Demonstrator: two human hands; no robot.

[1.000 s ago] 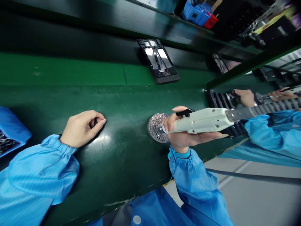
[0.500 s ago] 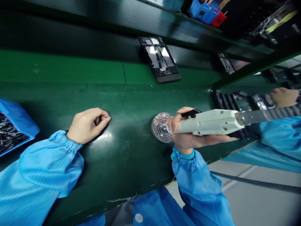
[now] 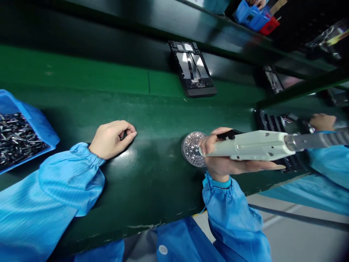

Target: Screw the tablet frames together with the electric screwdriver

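My right hand grips a white electric screwdriver lying level, its tip over a round perforated screw dish on the dark green bench. My left hand rests on the bench to the left, fingers curled with thumb and forefinger pinched together; a small dark thing seems to sit between them, too small to name. Both arms wear blue sleeves.
A blue bin of metal parts stands at the far left. A black fixture with a metal part lies on the green belt behind. Black trays and another person's hand are at right. Blue and red bins sit on the shelf.
The view has shifted, so everything slid right and the blue bin came further into sight. My hands keep their poses. The other person's hand at right drew back.
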